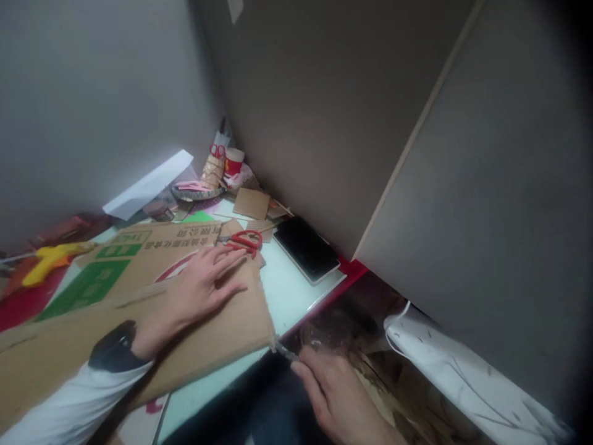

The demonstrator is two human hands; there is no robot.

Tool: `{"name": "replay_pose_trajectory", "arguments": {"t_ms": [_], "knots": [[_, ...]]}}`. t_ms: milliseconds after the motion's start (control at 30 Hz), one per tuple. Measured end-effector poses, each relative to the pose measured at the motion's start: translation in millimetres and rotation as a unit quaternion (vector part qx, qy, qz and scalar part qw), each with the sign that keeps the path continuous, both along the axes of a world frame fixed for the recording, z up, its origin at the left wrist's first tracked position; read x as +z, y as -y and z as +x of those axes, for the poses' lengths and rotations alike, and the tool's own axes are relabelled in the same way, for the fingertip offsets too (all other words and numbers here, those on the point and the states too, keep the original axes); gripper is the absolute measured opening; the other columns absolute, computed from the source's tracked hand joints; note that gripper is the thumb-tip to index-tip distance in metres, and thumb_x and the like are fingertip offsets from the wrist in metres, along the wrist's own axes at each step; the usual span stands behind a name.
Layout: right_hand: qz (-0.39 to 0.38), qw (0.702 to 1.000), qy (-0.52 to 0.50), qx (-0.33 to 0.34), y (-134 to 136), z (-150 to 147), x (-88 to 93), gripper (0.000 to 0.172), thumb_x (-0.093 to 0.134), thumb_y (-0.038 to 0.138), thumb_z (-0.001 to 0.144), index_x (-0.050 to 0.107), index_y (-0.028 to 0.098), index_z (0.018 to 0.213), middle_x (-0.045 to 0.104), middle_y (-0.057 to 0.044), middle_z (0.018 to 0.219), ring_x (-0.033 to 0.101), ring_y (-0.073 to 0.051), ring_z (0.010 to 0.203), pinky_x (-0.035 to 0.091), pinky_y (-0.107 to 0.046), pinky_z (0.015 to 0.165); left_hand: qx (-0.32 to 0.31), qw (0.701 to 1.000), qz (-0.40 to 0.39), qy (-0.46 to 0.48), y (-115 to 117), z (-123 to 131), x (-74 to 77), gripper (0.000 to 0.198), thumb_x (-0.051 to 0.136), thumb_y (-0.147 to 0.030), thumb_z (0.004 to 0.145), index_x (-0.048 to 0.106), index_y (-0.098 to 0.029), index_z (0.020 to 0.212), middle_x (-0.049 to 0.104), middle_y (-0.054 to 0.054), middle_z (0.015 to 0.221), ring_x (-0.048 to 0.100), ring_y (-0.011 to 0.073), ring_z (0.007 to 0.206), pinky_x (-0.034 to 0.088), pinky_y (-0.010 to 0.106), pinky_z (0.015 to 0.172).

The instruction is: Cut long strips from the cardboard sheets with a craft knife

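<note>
A large sheet of brown cardboard [217, 324] with green and red print lies over the table's near side. My left hand [194, 287] rests flat on it, fingers stretched toward a pair of red-handled scissors [248, 240] on the sheet's far edge. My right hand [327, 380] is closed around a slim utility knife [286, 352], most of it hidden in my fingers. Its blade end meets the near right corner of the cardboard, where the edge looks frayed.
A dark-screened tablet [307, 248] lies right of the cardboard. A yellow glue gun [50, 259] is at the left. Further back stand a red and white paper cup [234, 162] and small cardboard pieces [251, 203]. Grey partitions [319, 117] enclose the table; a white bag [463, 371] hangs at right.
</note>
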State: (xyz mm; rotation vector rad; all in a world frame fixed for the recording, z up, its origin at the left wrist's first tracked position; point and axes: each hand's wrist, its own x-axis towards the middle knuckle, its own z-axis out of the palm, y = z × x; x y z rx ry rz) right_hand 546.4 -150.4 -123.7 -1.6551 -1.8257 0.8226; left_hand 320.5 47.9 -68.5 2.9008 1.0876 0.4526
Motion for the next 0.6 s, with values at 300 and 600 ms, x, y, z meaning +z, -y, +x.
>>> {"name": "replay_pose_trajectory", "arguments": {"t_ms": [300,600], "knots": [[-0.061,0.997,0.025,0.041,-17.4,17.6,21.3,0.034,0.036,0.033,0.102,0.052,0.02,0.074,0.063,-0.002,0.071,0.056,-0.015,0.063,0.027,-0.029,0.058,0.082,0.985,-0.099,-0.113,-19.6,4.8,17.4,0.072,0.045,-0.079,0.084,0.056,-0.025,0.13,0.055,0.01,0.101,0.053,0.0305,0.096,0.044,0.045,0.084],[-0.059,0.997,0.006,0.049,-24.6,24.2,25.6,0.017,0.052,0.026,0.099,0.061,0.02,0.085,0.069,-0.001,0.086,0.063,-0.017,0.077,0.036,-0.028,0.066,0.141,0.968,-0.193,-0.076,-29.6,8.9,37.9,0.07,0.061,-0.081,0.07,0.054,-0.019,0.104,0.064,0.009,0.097,0.06,0.0264,0.079,0.045,0.034,0.063]]}}
